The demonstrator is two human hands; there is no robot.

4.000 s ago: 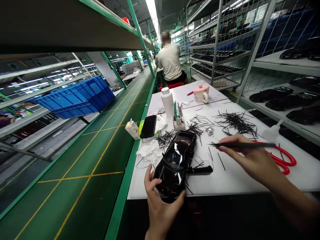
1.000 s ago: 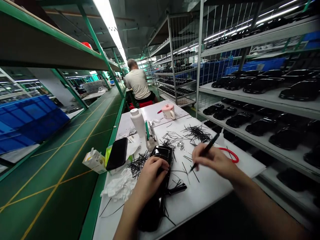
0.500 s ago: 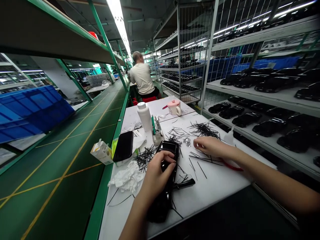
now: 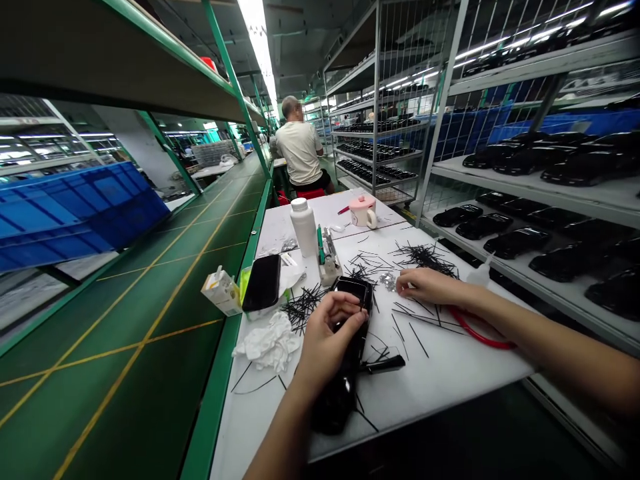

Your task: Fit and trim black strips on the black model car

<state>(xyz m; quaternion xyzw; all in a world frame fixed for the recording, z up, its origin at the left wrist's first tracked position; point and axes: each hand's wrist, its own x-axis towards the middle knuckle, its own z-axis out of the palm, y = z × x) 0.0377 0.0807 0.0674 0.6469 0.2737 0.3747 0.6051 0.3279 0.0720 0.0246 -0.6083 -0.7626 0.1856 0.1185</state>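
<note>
My left hand (image 4: 330,333) is over a glossy black model car (image 4: 335,403) on the white tabletop, its thumb and fingertips pinched together above the roof. What they hold, if anything, is too small to tell. My right hand (image 4: 417,285) rests on the table right of the car, fingers curled down beside a small pile of clear shiny pieces (image 4: 387,281). Its fingertips are partly hidden. Thin black strips (image 4: 425,259) lie in a heap behind it, and another heap (image 4: 303,307) is left of the car. A black part (image 4: 384,364) lies against the car's right side.
A phone (image 4: 262,283), crumpled tissue (image 4: 273,343), white bottle (image 4: 303,227), lidded mug (image 4: 363,211) and tool holder (image 4: 328,257) stand around the car. A red-handled tool (image 4: 477,333) lies under my right forearm. A green conveyor (image 4: 150,320) runs left, racks (image 4: 525,180) right; a person (image 4: 300,147) sits ahead.
The view has shifted, so the table sits further right. My left hand's fingers have lifted slightly off the car's roof. My right hand stays beside the clear pieces, and more of the red handle shows.
</note>
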